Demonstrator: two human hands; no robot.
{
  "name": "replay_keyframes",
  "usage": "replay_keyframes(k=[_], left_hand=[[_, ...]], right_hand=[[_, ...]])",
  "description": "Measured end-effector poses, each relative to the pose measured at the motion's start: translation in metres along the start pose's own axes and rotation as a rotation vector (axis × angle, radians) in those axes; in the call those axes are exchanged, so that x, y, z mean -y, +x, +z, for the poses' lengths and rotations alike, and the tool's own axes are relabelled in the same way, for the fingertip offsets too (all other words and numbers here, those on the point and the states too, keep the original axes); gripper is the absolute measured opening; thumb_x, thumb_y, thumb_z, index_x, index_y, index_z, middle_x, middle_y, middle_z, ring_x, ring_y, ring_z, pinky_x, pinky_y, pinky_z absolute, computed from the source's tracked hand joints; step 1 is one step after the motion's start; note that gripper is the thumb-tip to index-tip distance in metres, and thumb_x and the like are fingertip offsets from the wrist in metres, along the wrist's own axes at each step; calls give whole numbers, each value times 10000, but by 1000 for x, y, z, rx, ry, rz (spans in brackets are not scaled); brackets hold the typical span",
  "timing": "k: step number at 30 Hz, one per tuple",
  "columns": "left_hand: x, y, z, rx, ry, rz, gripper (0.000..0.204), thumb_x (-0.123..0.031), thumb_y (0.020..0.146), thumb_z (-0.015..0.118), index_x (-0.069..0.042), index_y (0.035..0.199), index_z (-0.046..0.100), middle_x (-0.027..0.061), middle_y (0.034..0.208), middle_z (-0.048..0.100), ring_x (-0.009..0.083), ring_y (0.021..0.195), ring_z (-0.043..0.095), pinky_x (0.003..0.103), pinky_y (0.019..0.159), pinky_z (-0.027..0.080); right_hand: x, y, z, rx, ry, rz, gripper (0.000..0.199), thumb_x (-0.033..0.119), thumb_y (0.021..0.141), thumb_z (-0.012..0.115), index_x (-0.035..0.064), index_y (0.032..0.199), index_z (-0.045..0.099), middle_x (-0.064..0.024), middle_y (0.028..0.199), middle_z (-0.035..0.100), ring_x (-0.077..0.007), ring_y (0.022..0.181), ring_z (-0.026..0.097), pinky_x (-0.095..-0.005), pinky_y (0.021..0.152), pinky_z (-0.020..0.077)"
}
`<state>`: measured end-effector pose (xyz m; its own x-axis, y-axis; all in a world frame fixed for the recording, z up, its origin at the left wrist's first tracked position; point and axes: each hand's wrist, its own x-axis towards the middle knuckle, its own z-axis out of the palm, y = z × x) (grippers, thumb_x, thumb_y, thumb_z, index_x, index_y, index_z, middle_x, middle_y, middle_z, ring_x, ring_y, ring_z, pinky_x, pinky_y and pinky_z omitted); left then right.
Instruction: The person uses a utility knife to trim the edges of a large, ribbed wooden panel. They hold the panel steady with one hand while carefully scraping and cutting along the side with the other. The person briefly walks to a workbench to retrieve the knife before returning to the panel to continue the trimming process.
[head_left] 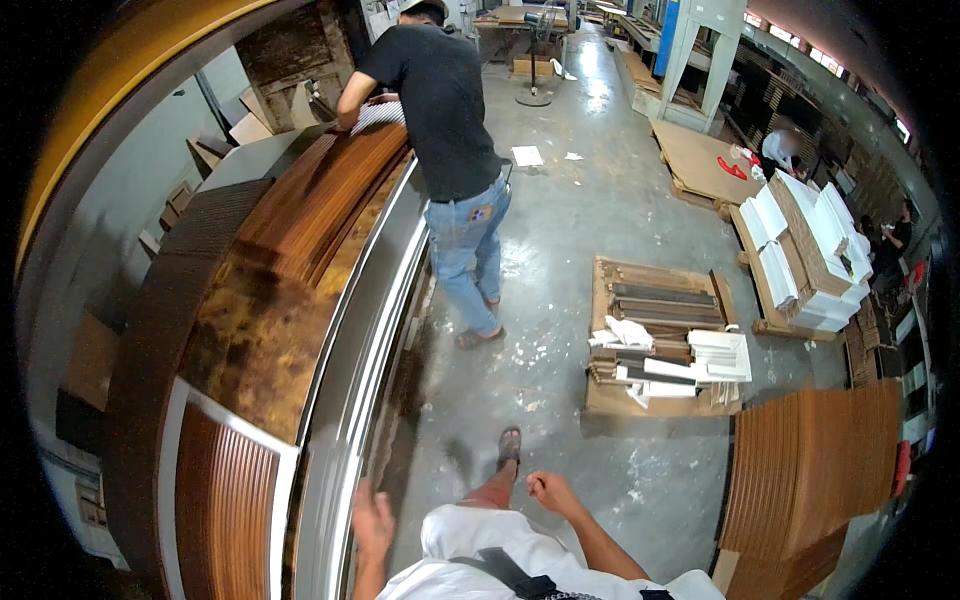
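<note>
My left hand point(372, 520) hangs beside the long metal side rail point(345, 470) of a machine bed, its fingers stretched and holding nothing. I cannot tell whether it touches the rail. My right hand point(552, 497) is raised in front of my body with the fingers curled in, and no object shows in it. On the machine bed, left of my left hand, a wood-brown ribbed panel point(225, 500) lies within a pale frame point(285, 510). Farther along, a stack of long brown ribbed panels point(330, 190) rests on the stained bed surface point(265, 335).
A co-worker in a black shirt point(430, 110) leans over the far panels. On the right are a pallet of dark and white strips point(665, 345), a tall brown panel stack point(810, 470) and white stacked pieces point(800, 245). A fan point(533, 60) stands far back.
</note>
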<state>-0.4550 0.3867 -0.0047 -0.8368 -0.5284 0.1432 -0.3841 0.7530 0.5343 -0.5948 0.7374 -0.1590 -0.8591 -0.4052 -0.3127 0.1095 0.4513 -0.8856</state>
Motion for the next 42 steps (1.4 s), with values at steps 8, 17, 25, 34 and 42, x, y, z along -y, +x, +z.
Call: replay_keyframes(k=[8, 17, 25, 34, 42], left_hand=[[-240, 309, 151, 666, -268, 425, 367, -291, 974, 540, 2, 1179, 625, 276, 1008, 659, 441, 956, 633, 470, 834, 510], [-461, 594, 354, 698, -308, 703, 420, -312, 970, 557, 6, 1244, 579, 251, 1160, 636, 428, 1027, 623, 458, 868, 506], [-610, 773, 452, 995, -398, 539, 366, -281, 945, 581, -79, 1249, 596, 207, 1161, 647, 383, 1054, 620, 419, 889, 501], [-735, 1032, 544, 886, -695, -62, 619, -428, 945, 622, 6, 1373, 512, 206, 1348, 558, 339, 1191, 539, 413, 1032, 399], [-770, 1377, 603, 314, -397, -31, 482, -347, 967, 571, 37, 1259, 583, 255, 1120, 666, 320, 970, 679, 370, 855, 514]], right_hand=[[-41, 135, -220, -387, 330, 531, 166, 113, 829, 651, -37, 759, 666, -100, 662, 661, -171, 545, 632, -295, 505, 523], [-100, 260, -336, -592, 596, 944, 171, 116, 815, 642, -14, 704, 660, -112, 638, 643, -173, 462, 582, -320, 414, 458], [77, 723, -629, -460, 254, 185, 214, 196, 886, 579, 23, 993, 645, -56, 790, 641, -126, 642, 575, -293, 548, 470], [399, 1211, -831, -302, -196, -522, 170, 139, 759, 519, 13, 835, 604, -215, 815, 655, -398, 747, 611, -507, 671, 466], [253, 1473, -952, -112, 13, -166, 285, 282, 893, 575, 15, 922, 669, -73, 724, 642, -174, 669, 599, -359, 589, 481]])
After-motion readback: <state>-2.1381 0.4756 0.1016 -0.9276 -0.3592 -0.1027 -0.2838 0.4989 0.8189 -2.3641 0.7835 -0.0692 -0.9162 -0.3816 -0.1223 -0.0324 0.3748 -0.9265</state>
